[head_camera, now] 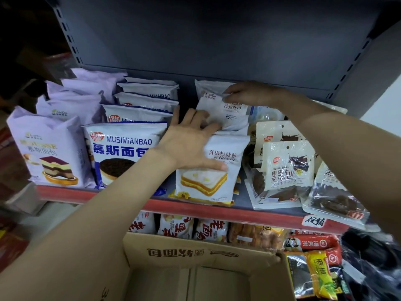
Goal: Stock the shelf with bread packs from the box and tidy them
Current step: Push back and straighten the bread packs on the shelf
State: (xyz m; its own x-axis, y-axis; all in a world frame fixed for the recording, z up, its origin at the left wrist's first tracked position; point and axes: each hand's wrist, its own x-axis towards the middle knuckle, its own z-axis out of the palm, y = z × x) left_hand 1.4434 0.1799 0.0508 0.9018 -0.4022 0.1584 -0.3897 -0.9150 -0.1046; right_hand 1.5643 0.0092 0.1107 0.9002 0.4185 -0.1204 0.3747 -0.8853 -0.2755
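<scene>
Lilac cake packs (52, 146), blue-lettered white bread packs (124, 146), red shelf edge (195, 208), brown box (195, 255).

Shelf (195, 208): grey metal board with a red front edge and a dark back panel; a handwritten tag hangs on the edge at the right.
Far-left row: lilac cake bread packs (46, 146) standing upright one behind another, from near to far.
Next row right: white-and-blue bread packs (121, 146), upright, same near-to-far file, touching the lilac row.
Middle row: white sandwich bread packs (219, 170), upright; the far ones tilt.
Right side: clear packs of dark bread (284, 170), leaning and overlapping, the nearest overhanging the front edge.
</scene>
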